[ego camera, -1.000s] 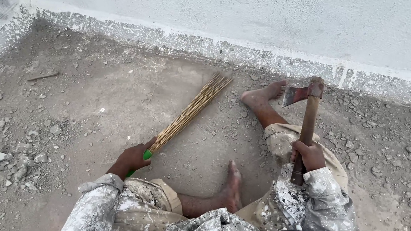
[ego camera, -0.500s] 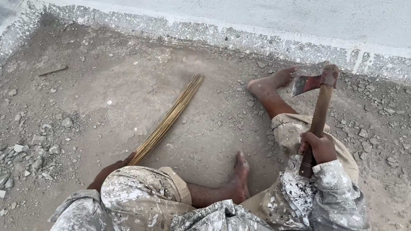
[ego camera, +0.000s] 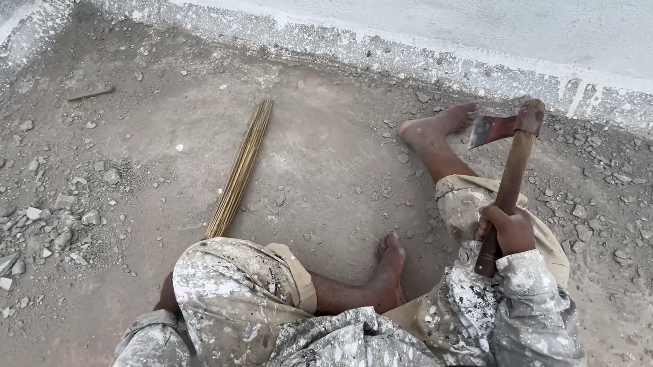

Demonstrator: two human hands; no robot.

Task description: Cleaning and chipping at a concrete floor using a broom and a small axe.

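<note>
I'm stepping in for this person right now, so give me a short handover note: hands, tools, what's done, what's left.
Right hand: gripping the hatchet by its wooden handle, head raised near the bare foot.
Left hand: hidden behind the left knee, at the near end of the stick broom.
Broom lies on the floor, pointing at the wall.
Done: middle patch looks swept.
Left: rubble along the edges.

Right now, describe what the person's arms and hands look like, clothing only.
Both arms wear long grey sleeves heavily spattered with white and dark paint, cuffs reaching the wrists. The right hand is bare, with no glove, ring or watch visible. The left hand is hidden behind the knee.
</note>
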